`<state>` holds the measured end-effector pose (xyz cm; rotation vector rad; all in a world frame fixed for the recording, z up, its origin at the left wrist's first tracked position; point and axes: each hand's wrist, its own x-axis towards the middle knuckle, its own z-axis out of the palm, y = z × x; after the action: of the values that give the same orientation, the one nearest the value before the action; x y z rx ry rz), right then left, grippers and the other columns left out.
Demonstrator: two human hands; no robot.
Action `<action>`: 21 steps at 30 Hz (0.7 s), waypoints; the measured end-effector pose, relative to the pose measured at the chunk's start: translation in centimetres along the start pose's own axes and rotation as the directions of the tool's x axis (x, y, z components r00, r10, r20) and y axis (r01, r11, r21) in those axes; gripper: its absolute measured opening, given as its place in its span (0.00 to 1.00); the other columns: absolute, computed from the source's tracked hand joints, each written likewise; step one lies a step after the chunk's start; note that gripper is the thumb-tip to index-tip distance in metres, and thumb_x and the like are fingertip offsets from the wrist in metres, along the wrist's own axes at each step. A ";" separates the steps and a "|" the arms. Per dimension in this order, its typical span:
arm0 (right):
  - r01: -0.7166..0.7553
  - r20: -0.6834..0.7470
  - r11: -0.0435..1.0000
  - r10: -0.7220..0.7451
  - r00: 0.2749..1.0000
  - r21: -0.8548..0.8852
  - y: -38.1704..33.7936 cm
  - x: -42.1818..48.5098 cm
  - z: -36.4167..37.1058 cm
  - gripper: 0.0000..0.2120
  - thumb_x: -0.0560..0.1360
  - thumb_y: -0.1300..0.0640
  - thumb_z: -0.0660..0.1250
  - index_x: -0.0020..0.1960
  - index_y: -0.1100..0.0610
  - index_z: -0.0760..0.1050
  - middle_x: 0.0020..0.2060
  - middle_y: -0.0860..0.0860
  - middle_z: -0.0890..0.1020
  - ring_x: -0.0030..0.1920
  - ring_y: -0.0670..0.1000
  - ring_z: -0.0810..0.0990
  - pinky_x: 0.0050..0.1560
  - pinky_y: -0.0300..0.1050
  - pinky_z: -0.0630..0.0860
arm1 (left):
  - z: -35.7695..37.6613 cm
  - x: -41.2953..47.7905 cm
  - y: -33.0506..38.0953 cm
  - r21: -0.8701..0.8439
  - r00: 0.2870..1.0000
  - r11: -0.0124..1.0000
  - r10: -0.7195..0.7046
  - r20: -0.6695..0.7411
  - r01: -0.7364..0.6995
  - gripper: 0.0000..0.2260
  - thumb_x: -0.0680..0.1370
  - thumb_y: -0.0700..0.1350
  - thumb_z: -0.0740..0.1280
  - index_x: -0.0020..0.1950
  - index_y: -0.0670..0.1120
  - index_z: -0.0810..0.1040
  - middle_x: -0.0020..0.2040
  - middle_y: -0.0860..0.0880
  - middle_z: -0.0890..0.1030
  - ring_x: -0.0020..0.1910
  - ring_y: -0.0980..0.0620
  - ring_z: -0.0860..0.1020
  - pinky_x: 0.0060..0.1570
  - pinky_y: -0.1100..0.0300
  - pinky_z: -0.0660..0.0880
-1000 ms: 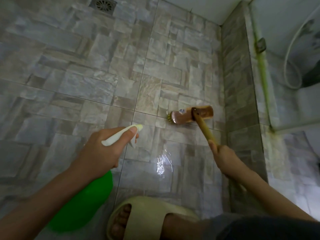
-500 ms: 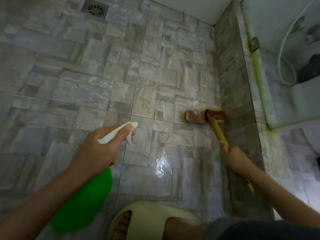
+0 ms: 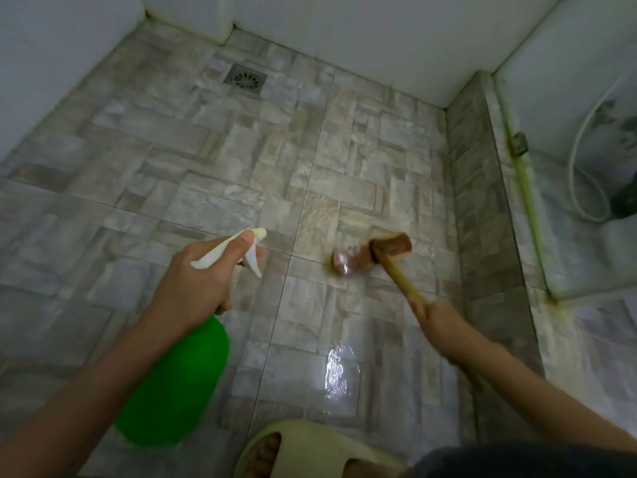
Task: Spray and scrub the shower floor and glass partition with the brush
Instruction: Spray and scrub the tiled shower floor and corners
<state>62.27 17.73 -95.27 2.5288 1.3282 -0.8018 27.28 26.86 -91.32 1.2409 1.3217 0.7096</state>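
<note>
Brush [image 3: 374,254] head rests on the shower floor [image 3: 206,160], nearer the person than the floor drain [image 3: 245,79] and to the drain's right. Its wooden handle slants back from the head into the right hand [image 3: 436,317], which is closed around the handle's lower end, though blur hides the individual fingers. The left hand [image 3: 200,281], nearer than the drain and slightly to its left, grips the neck of the green spray bottle [image 3: 175,384], one finger lying along the white sprayer head; the glass partition [image 3: 568,132] stands far right of the drain.
</note>
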 end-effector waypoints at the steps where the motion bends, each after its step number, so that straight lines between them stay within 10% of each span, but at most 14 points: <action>1: 0.001 0.038 1.000 -0.002 0.999 0.025 0.6 -2.4 0.8 0.24 0.80 0.42 0.50 0.44 0.59 0.76 0.37 0.55 0.81 0.40 0.56 0.82 0.44 0.49 0.79 | -0.7 -0.3 0.2 -0.016 1.000 1.000 0.004 -0.030 -0.004 0.24 0.68 0.75 0.59 0.46 0.63 0.86 0.49 0.39 0.87 0.22 0.48 0.74 0.31 0.57 0.73; 8: 0.211 0.073 0.966 -0.202 0.977 -0.149 -10.9 1.4 -2.0 0.25 0.81 0.40 0.45 0.43 0.58 0.69 0.33 0.52 0.74 0.29 0.52 0.74 0.24 0.43 0.71 | -3.6 -0.8 -0.4 -0.054 0.988 0.999 -0.010 -0.156 0.002 0.19 0.79 0.66 0.63 0.46 0.56 0.87 0.47 0.51 0.88 0.22 0.49 0.74 0.31 0.57 0.73; 13: 0.201 0.117 0.952 -0.178 0.977 -0.231 -10.3 -0.6 -1.4 0.23 0.81 0.41 0.45 0.40 0.55 0.68 0.36 0.52 0.76 0.33 0.50 0.75 0.40 0.47 0.79 | -6.0 -1.7 -0.7 -0.094 0.971 0.995 -0.013 -0.240 -0.009 0.20 0.73 0.70 0.61 0.46 0.61 0.87 0.46 0.41 0.87 0.22 0.50 0.74 0.29 0.57 0.74; 21: 0.228 0.119 0.951 -0.206 0.971 -0.212 -21.7 2.5 -4.3 0.24 0.81 0.40 0.46 0.42 0.58 0.67 0.34 0.54 0.75 0.27 0.50 0.71 0.28 0.43 0.72 | -8.9 -2.2 -1.2 -0.109 0.923 0.993 -0.007 -0.384 -0.037 0.18 0.82 0.59 0.62 0.44 0.52 0.87 0.36 0.34 0.81 0.21 0.55 0.72 0.27 0.60 0.73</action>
<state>47.63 33.94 -90.99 2.1717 1.5861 -0.7534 18.14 26.76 -90.06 1.0523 1.5657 1.0653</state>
